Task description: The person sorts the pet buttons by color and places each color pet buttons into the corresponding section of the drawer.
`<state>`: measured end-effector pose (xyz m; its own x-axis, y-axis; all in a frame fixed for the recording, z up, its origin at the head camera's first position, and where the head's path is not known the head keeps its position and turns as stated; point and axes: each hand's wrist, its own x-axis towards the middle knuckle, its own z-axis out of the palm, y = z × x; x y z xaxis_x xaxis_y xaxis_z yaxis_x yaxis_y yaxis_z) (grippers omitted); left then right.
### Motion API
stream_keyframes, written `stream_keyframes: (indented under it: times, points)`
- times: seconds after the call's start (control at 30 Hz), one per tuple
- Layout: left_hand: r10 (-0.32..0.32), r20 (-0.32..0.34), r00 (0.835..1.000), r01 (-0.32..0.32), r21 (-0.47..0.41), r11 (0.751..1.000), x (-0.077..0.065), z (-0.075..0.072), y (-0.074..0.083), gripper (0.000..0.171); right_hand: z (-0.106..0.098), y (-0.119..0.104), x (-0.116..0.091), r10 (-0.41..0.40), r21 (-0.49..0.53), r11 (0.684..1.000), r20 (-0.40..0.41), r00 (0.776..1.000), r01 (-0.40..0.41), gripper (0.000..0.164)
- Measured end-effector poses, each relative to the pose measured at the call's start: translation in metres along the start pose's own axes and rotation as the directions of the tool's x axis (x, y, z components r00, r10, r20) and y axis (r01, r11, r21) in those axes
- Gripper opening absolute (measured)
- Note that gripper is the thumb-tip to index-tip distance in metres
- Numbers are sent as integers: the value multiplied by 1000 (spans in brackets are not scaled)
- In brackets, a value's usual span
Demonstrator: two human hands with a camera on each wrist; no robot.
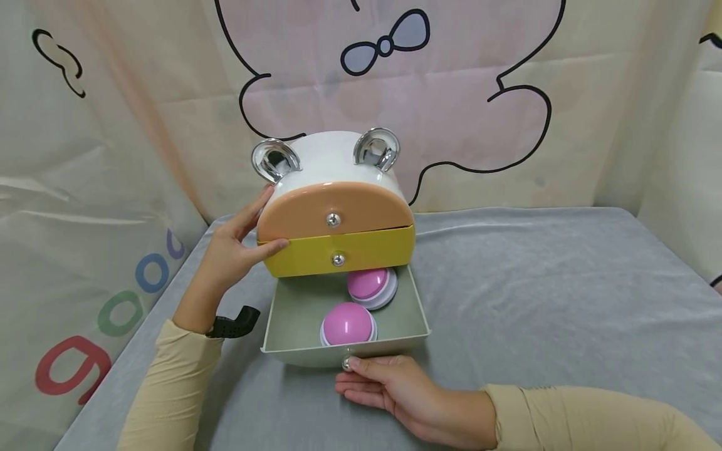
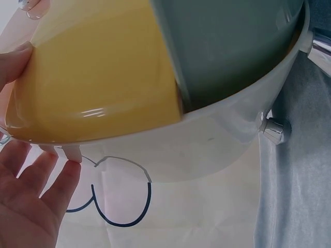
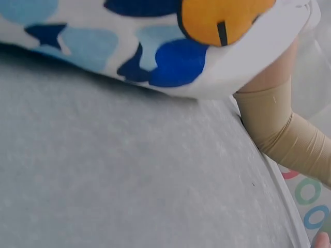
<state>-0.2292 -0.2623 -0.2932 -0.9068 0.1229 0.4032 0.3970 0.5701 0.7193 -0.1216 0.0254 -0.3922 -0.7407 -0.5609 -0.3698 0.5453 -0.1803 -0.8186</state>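
A small drawer box [image 1: 338, 156] with a white top and silver ears stands on the table in the head view. My left hand [image 1: 231, 244] grips its left side, thumb on the front of the yellow drawer [image 1: 344, 250], fingers along the side wall; the left wrist view shows this hand [image 2: 36, 201] too. Below, the grey-green bottom drawer [image 1: 299, 319] is pulled out. Two round pink-domed things with pale rims lie in it, one near the front [image 1: 348, 324], the other [image 1: 369, 285] partly under the yellow drawer. My right hand [image 1: 400, 388] pinches the bottom drawer's silver knob [image 1: 347, 362].
An orange top drawer [image 1: 304, 210] sits closed above the yellow one. Grey cloth [image 1: 541, 300] covers the table. A printed curtain [image 1: 468, 125] hangs behind it. In the right wrist view, fish-patterned clothing [image 3: 181, 62] overhangs the table edge. Silver feet [image 2: 274, 130] show beneath the box.
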Motion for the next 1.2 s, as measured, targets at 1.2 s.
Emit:
stream_keyframes:
  times: [1.2]
  points:
    - [-36,2,999,36,18,999,1,0,0,79,-2,-19,25,-75,2,997,-30,997,75,38]
